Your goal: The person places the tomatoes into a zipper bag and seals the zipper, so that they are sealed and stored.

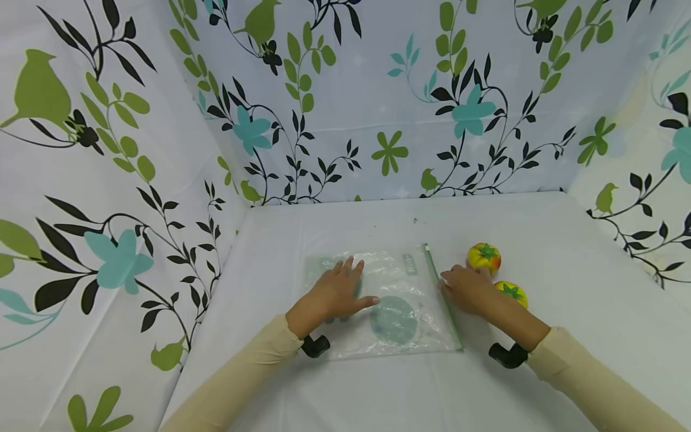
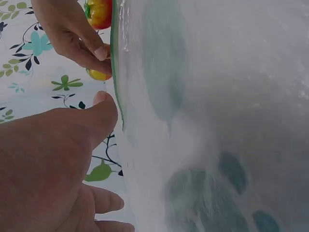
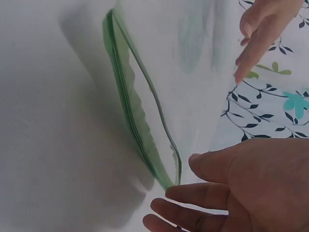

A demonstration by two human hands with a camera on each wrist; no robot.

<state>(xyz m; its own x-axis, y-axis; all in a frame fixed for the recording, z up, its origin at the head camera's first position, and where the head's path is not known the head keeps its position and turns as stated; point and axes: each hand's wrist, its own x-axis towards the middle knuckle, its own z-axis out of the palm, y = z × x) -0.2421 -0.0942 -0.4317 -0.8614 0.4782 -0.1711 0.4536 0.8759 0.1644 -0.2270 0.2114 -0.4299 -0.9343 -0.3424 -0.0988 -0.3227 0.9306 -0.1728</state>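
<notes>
A clear plastic zip bag (image 1: 345,342) with pale green printed shapes lies flat on the white table. Its green zip edge (image 1: 444,294) is on the right side, and in the right wrist view the bag's mouth (image 3: 145,101) gapes. My left hand (image 1: 337,292) rests on the bag with fingers spread and thumb pointing right. At the zip edge is my right hand (image 1: 469,289), its index finger (image 3: 198,195) touching or very close to one end of the green strip, thumb apart. Two yellow-red tomato-like fruits (image 1: 484,257) (image 1: 511,293) with green tops sit beside the right hand, one partly behind the wrist.
White cloth covers the table (image 1: 345,396). Hanging fabric with leaf, bird and flower prints (image 1: 345,120) walls off the back and both sides. A dark wrist-worn camera (image 1: 315,346) sits under the left wrist, another (image 1: 508,356) under the right.
</notes>
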